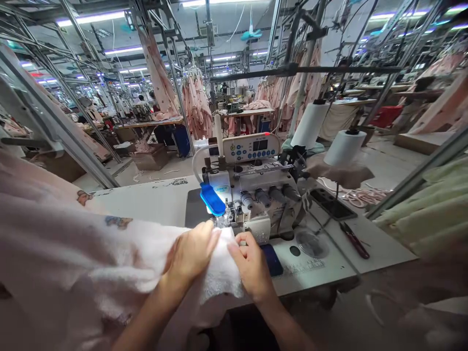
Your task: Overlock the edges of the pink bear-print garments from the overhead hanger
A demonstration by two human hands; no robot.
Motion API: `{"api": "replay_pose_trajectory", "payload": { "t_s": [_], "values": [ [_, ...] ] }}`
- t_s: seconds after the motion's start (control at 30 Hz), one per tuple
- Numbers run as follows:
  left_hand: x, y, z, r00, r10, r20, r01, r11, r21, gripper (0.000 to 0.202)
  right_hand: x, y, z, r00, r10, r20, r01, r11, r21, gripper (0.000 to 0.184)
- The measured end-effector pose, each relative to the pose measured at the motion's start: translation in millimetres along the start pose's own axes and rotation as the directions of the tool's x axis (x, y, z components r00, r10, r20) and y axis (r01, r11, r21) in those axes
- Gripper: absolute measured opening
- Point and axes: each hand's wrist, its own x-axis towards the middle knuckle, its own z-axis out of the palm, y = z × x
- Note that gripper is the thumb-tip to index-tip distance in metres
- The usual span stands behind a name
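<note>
A pale pink fleece fabric with small printed figures lies across the table and my lap. Its white fluffy edge runs up to the presser foot of an overlock sewing machine. My left hand lies flat on top of the fabric, fingers stretched toward the needle area. My right hand pinches the fabric's edge just in front of the machine, fingers curled on it. A blue guard sits over the needle.
Two white thread cones stand behind the machine. Red-handled snips lie on the white table at right. Cream fabric pieces hang at far right. Metal rails and hanging pink garments fill the hall behind.
</note>
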Motion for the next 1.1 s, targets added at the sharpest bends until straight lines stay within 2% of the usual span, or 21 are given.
{"api": "replay_pose_trajectory", "payload": {
  "t_s": [0.13, 0.23, 0.33, 0.47, 0.63, 0.7, 0.73, 0.77, 0.8, 0.83, 0.87, 0.9, 0.93, 1.03, 1.07, 1.1],
  "values": [
    [1.5, -7.2, -0.5, 0.985, 0.000, 0.170, -0.005, 1.000, 0.029, 0.021, -5.2, 6.7, 4.3, 0.999, 0.037, 0.038, -0.042, 0.990, 0.138, 0.025],
    [-4.7, -7.9, -7.1, 0.953, -0.014, 0.303, -0.001, 0.999, 0.049, 0.022, -15.5, 2.8, 2.2, 0.996, 0.026, 0.081, -0.036, 0.993, 0.115, 0.023],
    [-7.4, -6.8, -8.4, 0.942, -0.013, 0.336, -0.007, 0.998, 0.059, 0.022, -19.7, -1.7, -1.1, 0.993, 0.012, 0.116, -0.019, 0.998, 0.057, 0.021],
    [2.5, -6.5, -3.9, 0.946, -0.007, 0.325, -0.019, 0.997, 0.076, 0.023, -11.3, -6.2, -3.3, 0.987, 0.045, 0.156, -0.055, 0.997, 0.062, 0.034],
    [20.9, -14.4, -1.2, 0.977, 0.037, 0.208, -0.055, 0.995, 0.080, 0.023, 8.1, -7.6, -0.6, 0.996, 0.057, 0.074, -0.060, 0.997, 0.047, 0.035],
    [13.0, -17.0, 2.7, 0.991, 0.052, 0.125, -0.062, 0.995, 0.074, 0.023, 5.4, -5.1, 1.4, 0.998, 0.051, 0.036, -0.053, 0.998, 0.037, 0.034],
    [3.8, -16.9, 6.3, 0.995, 0.092, 0.045, -0.095, 0.994, 0.056, 0.022, -0.1, -3.2, 2.2, 0.999, 0.041, 0.019, -0.041, 0.998, 0.047, 0.036],
    [-8.1, -15.5, 10.9, 0.985, 0.163, -0.049, -0.162, 0.986, 0.029, 0.022, -8.2, -1.0, 2.8, 0.999, 0.026, 0.020, -0.027, 0.997, 0.067, 0.039],
    [-21.8, -12.9, 16.3, 0.955, 0.246, -0.166, -0.250, 0.968, -0.005, 0.027, -18.0, 1.7, 3.1, 0.999, 0.010, 0.036, -0.014, 0.995, 0.094, 0.043],
    [-35.8, -9.4, 22.3, 0.897, 0.342, -0.279, -0.364, 0.931, -0.032, 0.037, -28.4, 4.7, 3.3, 0.998, -0.010, 0.061, 0.002, 0.992, 0.122, 0.046],
    [-49.0, -5.6, 28.1, 0.853, 0.393, -0.342, -0.440, 0.896, -0.066, 0.038, -38.1, 7.9, 3.3, 0.996, -0.036, 0.081, 0.025, 0.990, 0.139, 0.047],
    [-60.0, -1.9, 33.0, 0.823, 0.394, -0.410, -0.468, 0.878, -0.097, 0.034, -45.7, 11.2, 3.3, 0.994, -0.069, 0.081, 0.058, 0.989, 0.135, 0.047],
    [-68.3, 1.4, 36.6, 0.819, 0.379, -0.431, -0.475, 0.869, -0.139, 0.031, -50.2, 14.5, 3.2, 0.993, -0.108, 0.048, 0.102, 0.989, 0.106, 0.044],
    [-77.3, 7.4, 37.8, 0.844, 0.305, -0.441, -0.452, 0.847, -0.280, 0.028, -44.8, 23.1, 2.7, 0.961, -0.224, -0.163, 0.220, 0.975, -0.041, 0.033],
    [-77.2, 8.3, 36.1, 0.848, 0.289, -0.444, -0.447, 0.840, -0.307, 0.026, -39.4, 25.2, 2.6, 0.957, -0.229, -0.176, 0.222, 0.973, -0.062, 0.031],
    [-76.8, 8.9, 34.3, 0.849, 0.280, -0.448, -0.443, 0.839, -0.315, 0.024, -34.2, 26.7, 2.5, 0.968, -0.208, -0.142, 0.202, 0.978, -0.054, 0.028]
  ]
}}
